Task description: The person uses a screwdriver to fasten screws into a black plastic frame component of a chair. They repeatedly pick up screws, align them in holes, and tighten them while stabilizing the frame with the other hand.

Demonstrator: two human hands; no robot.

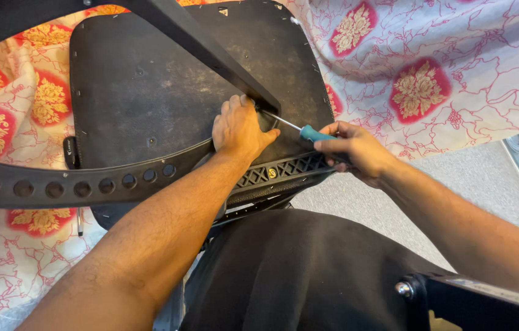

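Floral cloth point(455, 73): it is spreading under everything, white with red and gold medallions, running off the frame from 9 o'clock round to 2 o'clock.
Chair seat underside point(131, 92): the dusty black panel is lying face-up on the cloth, filling the centre and 11 o'clock area; its lower edge is disappearing behind your left forearm.
Perforated black arm point(75, 184): it is curving across from 9 o'clock toward the centre, with round holes along it, its left end cut off by the frame.
Diagonal black bar point(210, 52): it is running from 11 o'clock down to the centre, ending just beside your left fingertips.
Left hand point(239, 127): you are pressing it palm-down on the seat panel at the bar's end, fingers lying nearly flat and holding nothing; the fingertips are partly hidden against the bar.
Right hand point(357, 150): you are reaching in from 4 o'clock, fingers curled tight around the screwdriver handle.
Screwdriver point(311, 132): its teal handle is showing at your right fingers, the thin shaft pointing toward 10 o'clock; the tip is hidden behind your left hand, so what it is touching cannot be told.
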